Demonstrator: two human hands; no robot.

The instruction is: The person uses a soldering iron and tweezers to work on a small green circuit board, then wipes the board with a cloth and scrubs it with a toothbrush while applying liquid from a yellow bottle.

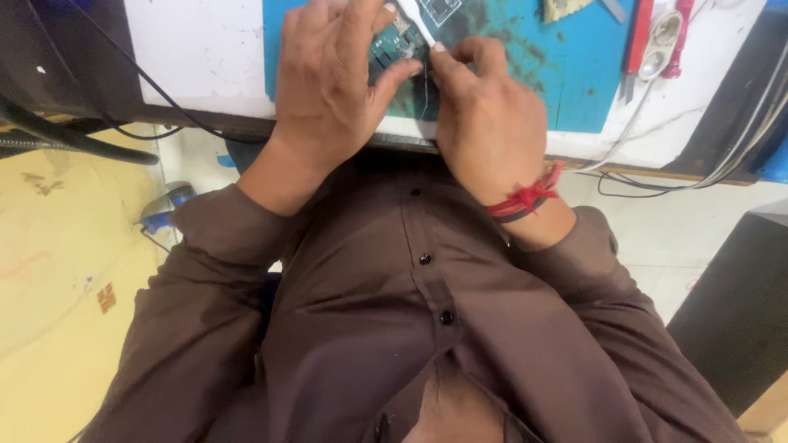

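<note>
My left hand (332,78) rests on a small green circuit board (392,47) and pins it to the blue work mat (574,74) at the near edge of the white table (197,53). My right hand (488,115) is closed around a thin white tool (416,20), whose tip touches the board between my two thumbs. A red thread band (525,199) circles my right wrist. Most of the board is hidden under my fingers.
A red-handled tool (639,37) and a metal implement (663,41) lie at the right of the mat. Black cables (123,61) cross the table's left corner, and white and black wires (657,176) hang off the right edge. A dark box (739,312) stands at the right.
</note>
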